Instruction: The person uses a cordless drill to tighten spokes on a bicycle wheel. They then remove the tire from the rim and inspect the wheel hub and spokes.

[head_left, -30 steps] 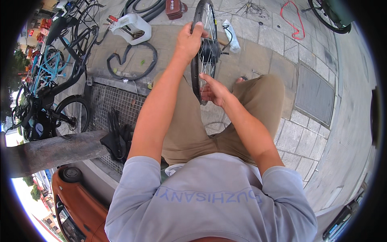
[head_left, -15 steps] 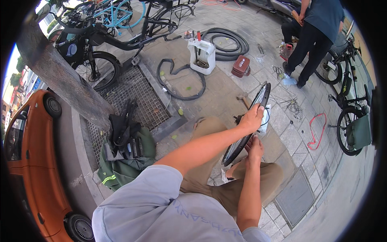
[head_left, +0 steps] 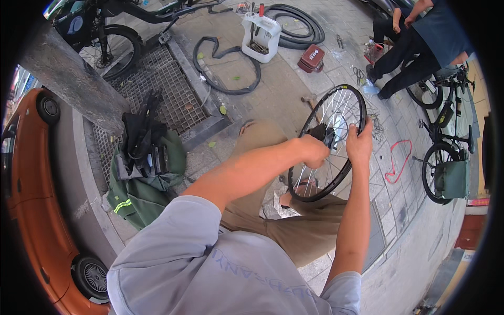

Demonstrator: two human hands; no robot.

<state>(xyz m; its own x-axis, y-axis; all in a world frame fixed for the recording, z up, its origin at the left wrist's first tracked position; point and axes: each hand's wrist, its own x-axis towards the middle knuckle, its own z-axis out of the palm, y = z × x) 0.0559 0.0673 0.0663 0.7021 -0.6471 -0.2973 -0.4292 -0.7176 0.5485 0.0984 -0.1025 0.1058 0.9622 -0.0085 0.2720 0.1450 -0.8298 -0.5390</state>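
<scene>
A spoked bicycle wheel (head_left: 344,169) with a black rim stands tilted in front of my seated legs, its face turned partly toward me. My right hand (head_left: 359,140) grips the rim at its right side, thumb over the edge. At the dark hub (head_left: 329,137), my left hand (head_left: 314,151) is closed with curled fingers; its exact hold on the hub is partly hidden. I see no tyre on the rim.
Beyond the wheel lie a hammer (head_left: 308,102), a red-brown case (head_left: 311,59), a cut white jug of tools (head_left: 261,38) and black tubes (head_left: 258,79). A green bag (head_left: 139,194) is left, a red cord (head_left: 400,161) right. A person (head_left: 438,39) bends over at far right.
The wheel has turned from nearly edge-on to showing its face. My left hand has gone from the rim to the hub, and my right hand has moved up to the rim's right side.
</scene>
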